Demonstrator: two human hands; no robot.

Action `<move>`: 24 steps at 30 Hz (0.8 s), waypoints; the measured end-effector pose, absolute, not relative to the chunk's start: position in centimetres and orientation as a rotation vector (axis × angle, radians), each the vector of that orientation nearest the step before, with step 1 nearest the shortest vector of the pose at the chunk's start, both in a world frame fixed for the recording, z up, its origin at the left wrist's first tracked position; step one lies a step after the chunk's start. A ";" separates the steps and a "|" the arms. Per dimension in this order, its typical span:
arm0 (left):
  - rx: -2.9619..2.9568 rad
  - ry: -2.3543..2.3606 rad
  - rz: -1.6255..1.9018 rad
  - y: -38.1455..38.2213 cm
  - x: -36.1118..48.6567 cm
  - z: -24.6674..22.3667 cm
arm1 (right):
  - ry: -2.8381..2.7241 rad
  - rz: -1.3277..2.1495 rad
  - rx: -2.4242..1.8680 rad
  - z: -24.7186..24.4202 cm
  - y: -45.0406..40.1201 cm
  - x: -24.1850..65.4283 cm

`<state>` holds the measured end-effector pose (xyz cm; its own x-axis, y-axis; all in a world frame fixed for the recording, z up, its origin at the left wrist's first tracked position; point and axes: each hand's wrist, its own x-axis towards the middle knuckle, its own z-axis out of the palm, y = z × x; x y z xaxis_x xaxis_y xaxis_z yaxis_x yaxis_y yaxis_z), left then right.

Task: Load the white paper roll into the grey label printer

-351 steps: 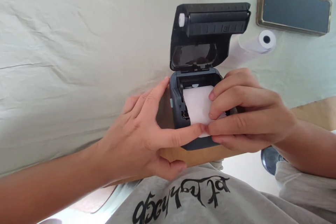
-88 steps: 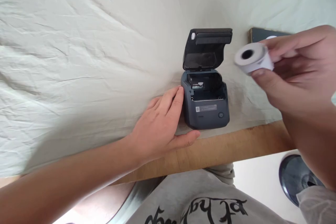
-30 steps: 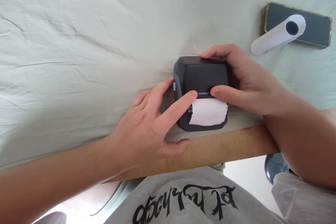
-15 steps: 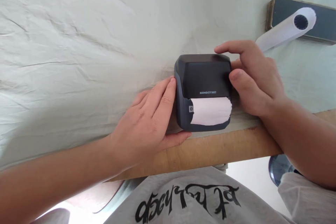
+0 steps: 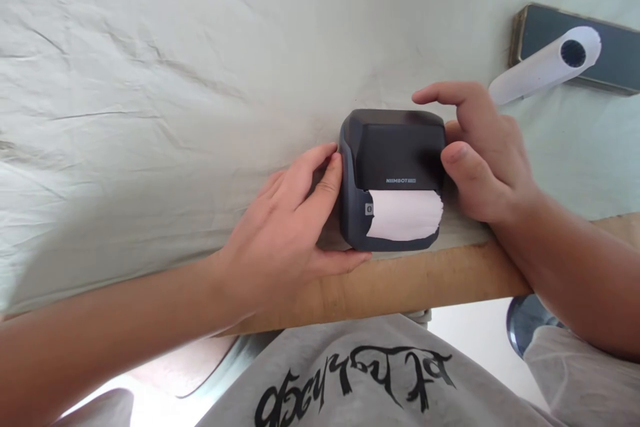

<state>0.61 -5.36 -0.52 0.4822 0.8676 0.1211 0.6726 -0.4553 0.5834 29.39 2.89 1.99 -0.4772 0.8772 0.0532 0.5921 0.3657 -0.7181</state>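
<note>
A black label printer (image 5: 397, 150) marked NIIMBOT rests on the pale cloth near the table's front edge. White paper (image 5: 406, 215) with a torn, ragged edge comes out from under its lid. My left hand (image 5: 283, 227) grips the printer's left side, fingers bent against the wall and thumb along the front corner. At the right side is my right hand (image 5: 483, 153), fingers apart. Its thumb lies at the printer's right edge, the index finger is raised off the back corner, and the other fingers are partly hidden behind.
A white paper roll (image 5: 537, 73) with a dark hollow core leans across a dark rectangular block (image 5: 620, 57) at the upper right. Wrinkled cloth (image 5: 150, 80) covers the tabletop. The wooden table edge (image 5: 400, 283) runs in front of my body.
The printer has shifted slightly right in view. My left fingers have bent more against its side. My right index finger has come off the printer's top corner.
</note>
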 end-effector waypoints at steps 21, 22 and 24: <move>2.389 1.346 0.539 -5.2 1.5 -1.0 | -2.476 0.997 -1.159 4.5 4.9 32.6; 2.403 1.346 0.545 -5.3 1.5 -1.1 | -2.482 0.987 -1.158 4.6 4.8 32.6; 2.445 1.341 0.560 -5.6 1.4 -1.0 | -2.485 0.956 -1.162 4.6 4.5 32.7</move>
